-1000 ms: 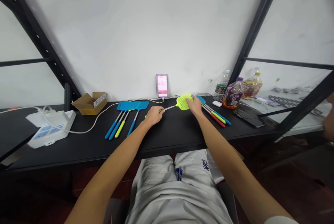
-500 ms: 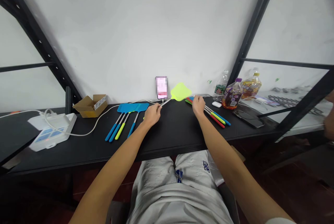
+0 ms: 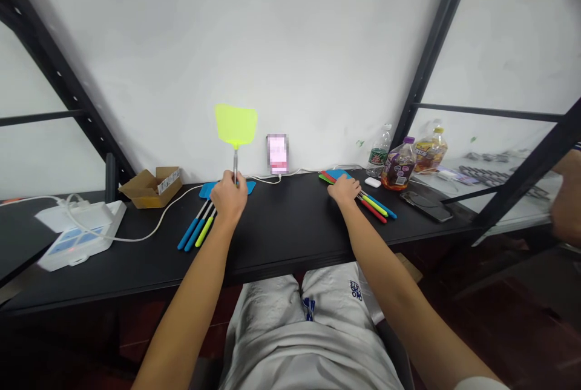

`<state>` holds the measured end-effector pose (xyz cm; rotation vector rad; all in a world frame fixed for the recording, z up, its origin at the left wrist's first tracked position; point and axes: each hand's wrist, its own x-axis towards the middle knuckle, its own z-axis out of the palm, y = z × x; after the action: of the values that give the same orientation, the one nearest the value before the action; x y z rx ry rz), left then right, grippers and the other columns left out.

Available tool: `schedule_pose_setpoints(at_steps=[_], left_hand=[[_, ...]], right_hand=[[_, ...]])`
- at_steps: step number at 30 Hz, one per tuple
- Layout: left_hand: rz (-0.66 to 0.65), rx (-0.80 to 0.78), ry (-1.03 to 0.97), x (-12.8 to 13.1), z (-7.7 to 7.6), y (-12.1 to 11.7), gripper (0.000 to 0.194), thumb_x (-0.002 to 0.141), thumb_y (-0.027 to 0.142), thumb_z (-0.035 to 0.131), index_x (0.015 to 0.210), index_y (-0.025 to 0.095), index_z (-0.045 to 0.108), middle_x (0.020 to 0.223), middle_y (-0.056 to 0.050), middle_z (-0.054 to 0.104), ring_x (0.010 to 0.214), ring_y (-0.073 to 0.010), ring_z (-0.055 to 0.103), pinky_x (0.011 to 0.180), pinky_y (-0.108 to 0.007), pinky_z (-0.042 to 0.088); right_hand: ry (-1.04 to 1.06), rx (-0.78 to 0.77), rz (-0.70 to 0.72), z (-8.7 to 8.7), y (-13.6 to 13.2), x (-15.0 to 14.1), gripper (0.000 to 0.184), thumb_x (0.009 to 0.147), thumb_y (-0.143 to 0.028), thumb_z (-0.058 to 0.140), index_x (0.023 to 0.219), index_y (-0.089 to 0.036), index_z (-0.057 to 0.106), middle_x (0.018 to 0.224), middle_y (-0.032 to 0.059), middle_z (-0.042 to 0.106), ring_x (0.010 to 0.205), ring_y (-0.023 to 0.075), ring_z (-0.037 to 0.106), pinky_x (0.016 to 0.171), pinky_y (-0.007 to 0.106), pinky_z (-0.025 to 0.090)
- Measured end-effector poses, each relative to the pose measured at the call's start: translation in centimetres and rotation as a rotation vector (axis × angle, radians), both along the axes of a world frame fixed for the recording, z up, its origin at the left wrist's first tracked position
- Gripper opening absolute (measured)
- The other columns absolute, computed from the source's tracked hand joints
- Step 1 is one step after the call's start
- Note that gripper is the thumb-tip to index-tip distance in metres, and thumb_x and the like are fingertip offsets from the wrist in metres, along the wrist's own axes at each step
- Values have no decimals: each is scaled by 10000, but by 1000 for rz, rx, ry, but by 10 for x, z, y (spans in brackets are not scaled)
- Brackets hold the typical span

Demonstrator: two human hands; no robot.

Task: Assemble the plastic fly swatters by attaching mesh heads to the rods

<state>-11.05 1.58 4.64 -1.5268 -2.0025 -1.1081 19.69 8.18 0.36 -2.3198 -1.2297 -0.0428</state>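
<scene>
Wrapped around the lower shaft of a yellow-green fly swatter (image 3: 236, 125), my left hand (image 3: 230, 196) holds it upright above the left group of swatters. That group shows blue heads (image 3: 206, 189) and blue and yellow handles (image 3: 206, 232); my left hand and forearm cover part of it. My right hand (image 3: 345, 190) rests over the swatters on the right, fingers stretched out and somewhat apart. Around it show a blue head (image 3: 338, 173), red and green edges, and red, yellow and blue handles (image 3: 374, 212) pointing toward the front right.
A phone (image 3: 278, 154) leans on the wall, plugged into a white cable. To the left are an open cardboard box (image 3: 152, 189) and a white power strip (image 3: 86, 238). At right stand bottles (image 3: 398, 163), a white case (image 3: 373, 182) and a dark phone (image 3: 425, 206). Someone's arm (image 3: 565, 196) shows far right.
My left hand has carried the yellow-green swatter leftward and turned it upright. My right hand let go of its head and has moved onto the right-hand swatters, its fingers now spreading.
</scene>
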Motion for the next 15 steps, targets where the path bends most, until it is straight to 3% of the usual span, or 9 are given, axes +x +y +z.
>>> schedule_pose_setpoints(at_steps=[7, 10, 15], left_hand=[[118, -133, -90, -37, 6, -4, 330, 946, 372, 389, 1151, 187, 569, 949, -171, 666, 914, -333, 635, 752, -408, 454], [120, -247, -97, -50, 6, -4, 303, 902, 331, 443, 1087, 167, 618, 1078, -207, 639, 1009, -371, 616, 800, -468, 474], [107, -487, -145, -67, 0, 5, 371, 784, 343, 572, 1059, 106, 649, 1104, -276, 626, 1036, -432, 602, 795, -528, 489]], right_hand=[[-28, -35, -42, -1, 3, 8, 448, 803, -235, 588, 1229, -99, 555, 1274, 252, 530, 1207, 359, 476, 993, 506, 296], [-21, -31, -49, -2, 4, 13, 423, 813, -219, 576, 1217, -94, 572, 1248, 259, 544, 1186, 356, 492, 972, 495, 309], [9, 15, -84, -6, 6, 22, 392, 825, -206, 553, 1196, -85, 578, 1206, 257, 572, 1165, 354, 510, 946, 482, 328]])
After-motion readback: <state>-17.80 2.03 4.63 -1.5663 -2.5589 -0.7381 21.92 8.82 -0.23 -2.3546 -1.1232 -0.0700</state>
